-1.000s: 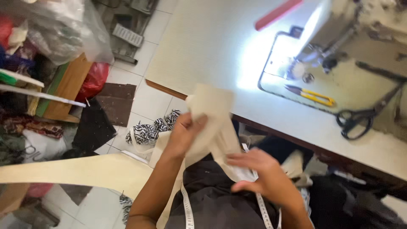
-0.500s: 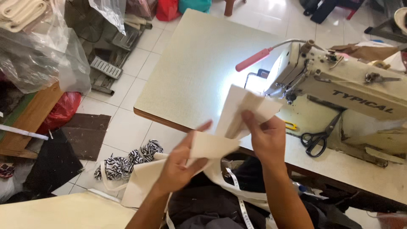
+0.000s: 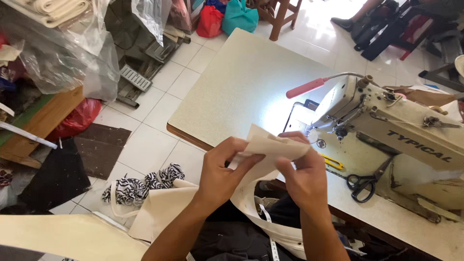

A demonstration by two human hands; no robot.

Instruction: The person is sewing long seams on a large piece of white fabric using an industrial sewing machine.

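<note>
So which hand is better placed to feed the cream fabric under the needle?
Probably the right hand: it pinches the cream fabric strip nearest the sewing machine's needle; the left hand grips farther away.

Both hands (image 3: pixel 261 174) pinching cream fabric (image 3: pixel 270 147), sewing machine (image 3: pixel 386 130)

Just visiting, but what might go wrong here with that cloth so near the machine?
The cream cloth, pinched between the left hand and right hand, trails off the table toward the floor, so it might snag or pick up dirt. The fingers sit close to the sewing machine needle area. The black scissors lie open beside the work and could nick fabric.
</note>
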